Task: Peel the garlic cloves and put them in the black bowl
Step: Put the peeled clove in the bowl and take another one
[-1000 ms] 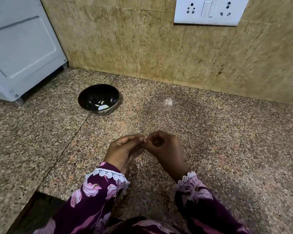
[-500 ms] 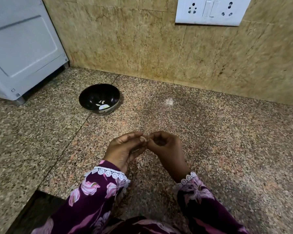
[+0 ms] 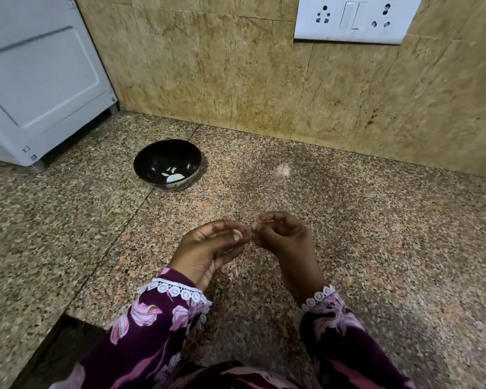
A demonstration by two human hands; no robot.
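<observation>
A garlic clove (image 3: 238,235) sits pinched in the fingers of my left hand (image 3: 208,249) above the bench (image 3: 376,234), my right hand (image 3: 285,238) curled against it pinching its skin, the black bowl (image 3: 167,165) well apart behind, holding peeled pieces.

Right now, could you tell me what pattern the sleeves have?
Dark purple with pink flowers and white lace cuffs, on the sleeves; head view.

Open granite counter (image 3: 362,220) — black bowl (image 3: 152,161) far-left.
</observation>
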